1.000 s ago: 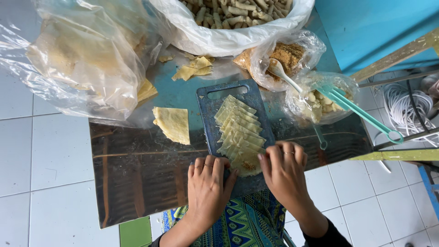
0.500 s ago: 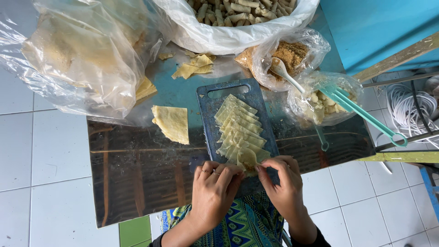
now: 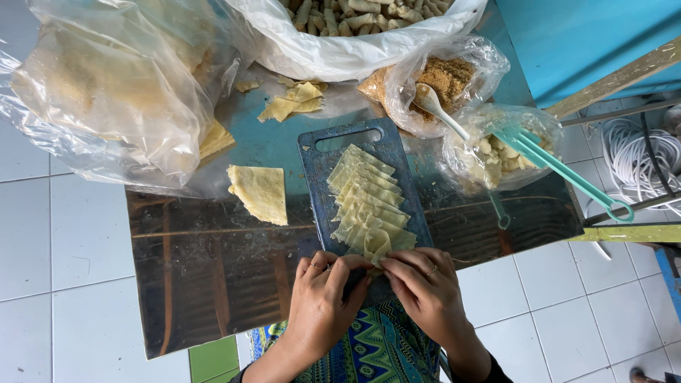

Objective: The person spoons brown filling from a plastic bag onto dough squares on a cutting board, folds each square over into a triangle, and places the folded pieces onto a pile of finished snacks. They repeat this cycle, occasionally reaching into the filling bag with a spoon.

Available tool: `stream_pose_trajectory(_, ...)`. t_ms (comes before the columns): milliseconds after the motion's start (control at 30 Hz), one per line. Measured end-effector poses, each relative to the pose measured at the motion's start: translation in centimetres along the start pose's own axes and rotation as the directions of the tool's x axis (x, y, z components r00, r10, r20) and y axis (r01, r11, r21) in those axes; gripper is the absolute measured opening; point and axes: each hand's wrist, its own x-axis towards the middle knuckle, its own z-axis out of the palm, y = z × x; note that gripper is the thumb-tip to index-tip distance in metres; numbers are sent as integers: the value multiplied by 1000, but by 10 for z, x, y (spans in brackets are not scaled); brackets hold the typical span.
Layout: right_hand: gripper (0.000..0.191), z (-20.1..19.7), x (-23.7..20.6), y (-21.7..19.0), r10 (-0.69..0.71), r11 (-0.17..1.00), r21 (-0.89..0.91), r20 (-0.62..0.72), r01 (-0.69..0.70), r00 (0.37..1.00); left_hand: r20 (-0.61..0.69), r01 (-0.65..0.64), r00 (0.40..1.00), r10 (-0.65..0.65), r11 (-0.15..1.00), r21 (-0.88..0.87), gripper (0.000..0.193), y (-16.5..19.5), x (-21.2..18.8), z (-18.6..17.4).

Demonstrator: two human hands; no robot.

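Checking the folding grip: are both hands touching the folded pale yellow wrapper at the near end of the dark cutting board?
Touching. The head view shows left hand and right hand fingertips pinching the folded pale yellow wrapper.

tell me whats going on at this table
A person's left hand and right hand pinch the nearest wrapper in a row of thin yellow wrappers overlapping on a dark blue cutting board. One loose wrapper lies to the board's side, with bags of filling beyond.
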Motion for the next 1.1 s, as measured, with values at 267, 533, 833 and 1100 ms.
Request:
stream_pose_trajectory(267, 37, -7, 2, -1, -36, 998, -56, 115, 43, 993, -59, -58, 996, 64, 993, 100, 26, -2, -2, 5)
stream_pose_trajectory(533, 41, -9, 14, 8, -79, 996, 60, 198, 68, 977, 1, 61, 998, -61, 989, 132, 12, -3, 4, 15)
stream_pose_trajectory(833, 36, -12, 41, 19, -131, 985, 144, 296, 91, 946, 59, 44, 997, -51, 993, 113, 26, 0, 13, 5)
stream_pose_trajectory(1100, 27, -6, 60, 29, -33, 969, 244, 241, -27, 970, -51, 71, 997, -65, 989, 126, 12, -2, 18, 10)
